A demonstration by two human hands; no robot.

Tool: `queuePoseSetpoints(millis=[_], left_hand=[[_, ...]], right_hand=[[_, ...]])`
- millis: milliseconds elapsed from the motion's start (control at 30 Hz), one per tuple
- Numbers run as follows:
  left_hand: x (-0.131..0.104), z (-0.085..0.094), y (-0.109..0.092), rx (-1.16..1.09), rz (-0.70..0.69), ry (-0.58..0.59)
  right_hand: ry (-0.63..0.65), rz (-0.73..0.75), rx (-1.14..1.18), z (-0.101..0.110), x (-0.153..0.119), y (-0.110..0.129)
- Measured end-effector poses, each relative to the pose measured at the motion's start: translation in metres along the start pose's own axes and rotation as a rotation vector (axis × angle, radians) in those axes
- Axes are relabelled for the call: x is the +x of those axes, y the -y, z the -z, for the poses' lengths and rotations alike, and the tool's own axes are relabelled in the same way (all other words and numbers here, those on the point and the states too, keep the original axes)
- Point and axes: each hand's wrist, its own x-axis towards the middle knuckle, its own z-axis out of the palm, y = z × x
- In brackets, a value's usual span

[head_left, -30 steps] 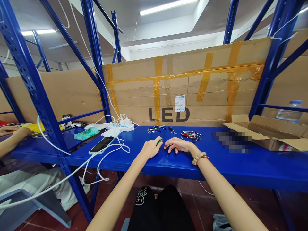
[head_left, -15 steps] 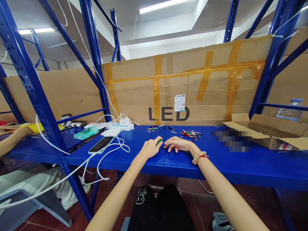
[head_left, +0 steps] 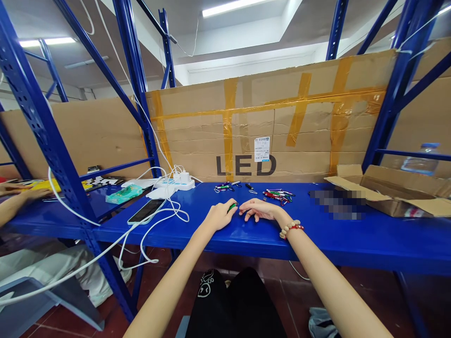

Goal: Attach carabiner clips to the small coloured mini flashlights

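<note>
My left hand (head_left: 220, 215) rests over the blue tabletop, its fingers closed around a small green pen-like piece (head_left: 232, 206) with a dark tip; most of it is hidden in the grip. Just to the right, my right hand (head_left: 259, 209) hovers palm down with bent, spread fingers and nothing visible in them. Its fingertips come close to the green piece. Beyond the hands lie two groups of slim coloured pen-like pieces with metal clips: one pile (head_left: 225, 186) at the left and a mostly red pile (head_left: 278, 195) at the right. A single black piece (head_left: 250, 188) lies between them.
A phone (head_left: 146, 211), white cables and a power strip (head_left: 181, 180) occupy the left of the table (head_left: 352, 239). A teal plastic packet (head_left: 124, 194) lies beside them. At right are a blurred dark item and an open cardboard box (head_left: 394, 192). Another person's hand (head_left: 35, 192) works far left.
The view has shifted slightly. Both hands keep nearly the same pose, and the green piece stays in my left hand.
</note>
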Motion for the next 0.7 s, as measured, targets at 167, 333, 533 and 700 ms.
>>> queuePoseSetpoints(millis=[167, 333, 533, 700], left_hand=[[0.0001, -0.0002, 0.0003, 0.0, -0.002, -0.004], [0.0, 0.0006, -0.0002, -0.002, 0.005, 0.0], [0.0004, 0.0005, -0.0004, -0.003, 0.011, 0.004], [0.0006, 0.0004, -0.0005, -0.008, 0.011, 0.003]], right_hand=[[-0.008, 0.003, -0.007, -0.0009, -0.0017, 0.0011], [-0.004, 0.013, -0.017, -0.0014, -0.0024, 0.0017], [0.0, 0.012, -0.019, -0.0015, -0.0019, 0.0012], [0.001, 0.008, -0.02, -0.0016, -0.002, 0.0014]])
